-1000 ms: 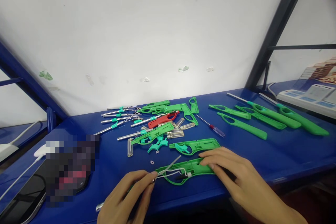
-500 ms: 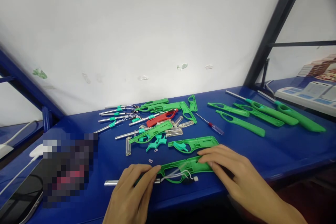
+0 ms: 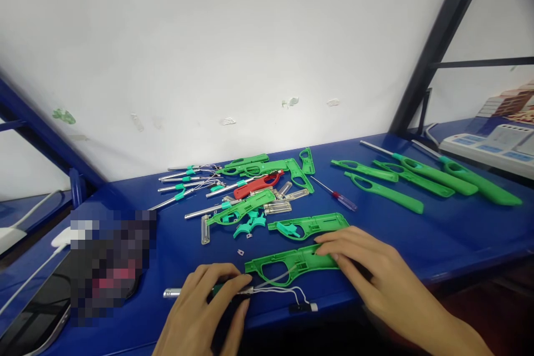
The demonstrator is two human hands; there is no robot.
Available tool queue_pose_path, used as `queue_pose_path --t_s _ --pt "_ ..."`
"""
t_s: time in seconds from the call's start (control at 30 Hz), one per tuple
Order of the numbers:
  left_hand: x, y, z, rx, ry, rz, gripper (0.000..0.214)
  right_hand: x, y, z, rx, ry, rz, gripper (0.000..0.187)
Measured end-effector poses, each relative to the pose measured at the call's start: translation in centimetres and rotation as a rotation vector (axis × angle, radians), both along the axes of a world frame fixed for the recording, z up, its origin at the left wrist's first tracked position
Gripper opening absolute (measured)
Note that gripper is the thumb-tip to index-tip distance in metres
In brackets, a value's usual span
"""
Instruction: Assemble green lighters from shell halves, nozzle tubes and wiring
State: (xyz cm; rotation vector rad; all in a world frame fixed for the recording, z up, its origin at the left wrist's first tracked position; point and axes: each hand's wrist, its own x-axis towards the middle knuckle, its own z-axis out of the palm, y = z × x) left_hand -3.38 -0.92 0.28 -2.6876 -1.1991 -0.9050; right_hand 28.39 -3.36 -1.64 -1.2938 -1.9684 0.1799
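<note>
My left hand [image 3: 204,308] grips a metal lighter nozzle [image 3: 172,292] near the table's front edge; the fingers cover its middle. Two white wires [image 3: 286,288], a clear tube [image 3: 277,276] and a small black part with a white end [image 3: 303,307] trail from it to the right. Just behind lies a green lighter casing half [image 3: 306,267], hollow side up. At its right end my right hand [image 3: 375,275] holds it with thumb and fingertips. Another green casing half [image 3: 321,225], with a teal trigger [image 3: 287,230] in it, rests farther back.
Behind are loose teal triggers [image 3: 250,226], clear fuel tanks [image 3: 277,207], a red casing [image 3: 258,185] and several nozzles [image 3: 179,196]. A screwdriver [image 3: 344,201] lies right of them. Lighters with nozzles [image 3: 479,181] are at right; a phone [image 3: 37,317] is at left.
The nozzle and my left hand have moved slightly toward me and left, away from the casing half. Its wires and black part now lie in front of the casing. My right hand stays on it.
</note>
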Motion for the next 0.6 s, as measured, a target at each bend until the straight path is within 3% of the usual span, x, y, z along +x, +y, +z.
queue_pose_path --t_s 0.6 --pt "0.01 0.38 -0.5 -0.039 -0.179 0.013 0.023 -0.06 -0.01 -0.03 0.013 -0.012 0.004 0.029"
